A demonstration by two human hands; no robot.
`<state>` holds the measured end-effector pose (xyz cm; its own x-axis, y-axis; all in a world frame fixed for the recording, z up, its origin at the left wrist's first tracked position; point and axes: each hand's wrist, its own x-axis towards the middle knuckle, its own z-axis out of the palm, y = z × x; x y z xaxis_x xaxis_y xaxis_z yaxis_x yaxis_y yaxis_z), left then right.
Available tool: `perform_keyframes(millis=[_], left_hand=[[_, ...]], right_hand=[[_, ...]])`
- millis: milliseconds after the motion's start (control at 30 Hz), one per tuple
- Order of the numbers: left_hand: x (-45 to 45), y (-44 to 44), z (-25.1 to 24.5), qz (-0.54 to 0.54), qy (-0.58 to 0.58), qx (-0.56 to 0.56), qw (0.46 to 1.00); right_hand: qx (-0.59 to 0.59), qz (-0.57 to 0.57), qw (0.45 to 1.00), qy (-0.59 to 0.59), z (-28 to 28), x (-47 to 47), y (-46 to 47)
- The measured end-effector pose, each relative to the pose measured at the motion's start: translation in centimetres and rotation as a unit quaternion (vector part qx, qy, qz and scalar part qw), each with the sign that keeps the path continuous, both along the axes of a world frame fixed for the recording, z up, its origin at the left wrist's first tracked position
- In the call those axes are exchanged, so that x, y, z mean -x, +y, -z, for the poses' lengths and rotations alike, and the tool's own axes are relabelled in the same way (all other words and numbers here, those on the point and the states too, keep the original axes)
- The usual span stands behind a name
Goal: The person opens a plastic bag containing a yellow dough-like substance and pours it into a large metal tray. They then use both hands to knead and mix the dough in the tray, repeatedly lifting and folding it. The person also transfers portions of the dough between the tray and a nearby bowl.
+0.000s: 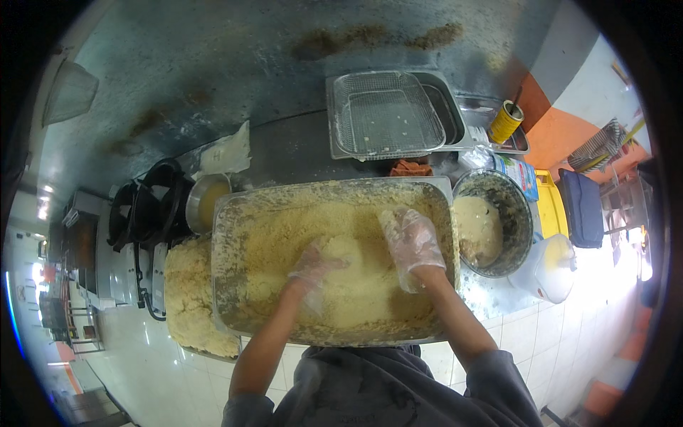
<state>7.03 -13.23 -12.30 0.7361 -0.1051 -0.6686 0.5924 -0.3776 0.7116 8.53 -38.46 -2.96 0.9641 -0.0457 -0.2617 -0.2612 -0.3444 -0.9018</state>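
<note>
A large rectangular metal pan (333, 341) holds pale yellow breading crumbs (368, 299). My left hand (316, 264), in a clear plastic glove, rests with its fingers against a rounded, crumb-covered mound (341, 248) near the pan's middle; whether it grips the mound is unclear. My right hand (415, 237), gloved too, is over the right part of the pan, its fingers caked with crumbs and partly curled. Whether anything is inside that hand cannot be seen. Right of the pan stands a round metal bowl (525, 243) with thick cream-coloured batter (479, 227).
A wire basket (389, 115) sits on a steel tray at the back. A yellow can (505, 124), an orange cloth (411, 168) and a white plastic jug (549, 272) are at the right. At the left are a small metal bowl (195, 205) and a heaped crumb tray (195, 299).
</note>
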Motion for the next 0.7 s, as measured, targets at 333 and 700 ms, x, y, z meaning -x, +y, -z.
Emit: perform_keyframes(millis=[333,700], left_hand=[[0.4,-0.5,-6.0,-0.022,-0.005,0.059,0.998],[2.3,0.4,-4.6,0.368,-0.445,-0.499,0.646]], right_hand=[[0.216,-0.323,0.911,-0.140,1.7,3.5,4.6],[0.643,-0.487,0.569,-0.163,6.8,1.1,-1.1]])
